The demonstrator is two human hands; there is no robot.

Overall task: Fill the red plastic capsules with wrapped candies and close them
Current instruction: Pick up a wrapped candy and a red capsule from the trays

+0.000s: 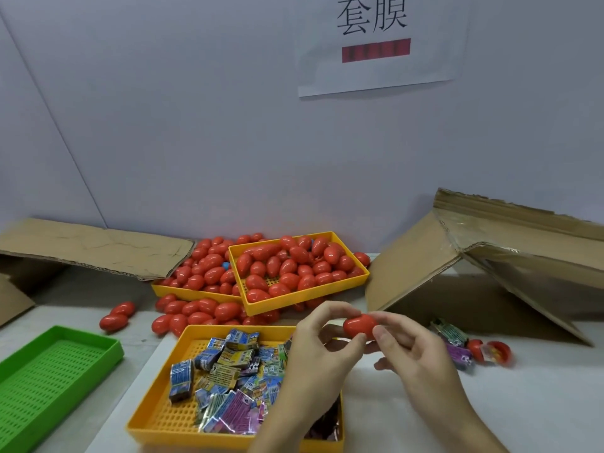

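A closed red capsule [359, 325] is held in the air between both hands, above the right edge of the near yellow tray [157, 420]. My left hand [322, 351] pinches its left end and my right hand [411, 349] pinches its right end. That tray holds several wrapped candies [228, 380] in blue, yellow and purple wrappers. Behind it two yellow trays [307, 297] are heaped with red capsules [294, 266], and more lie loose on the table around them. To the right lies an opened capsule [490, 351] with loose candies [452, 335] beside it.
A green tray [81, 338] sits at the near left. Two loose red capsules [117, 317] lie behind it. Cardboard box flaps stand at the left [98, 246] and right [490, 256]. A wall with a paper sign [376, 44] closes the back.
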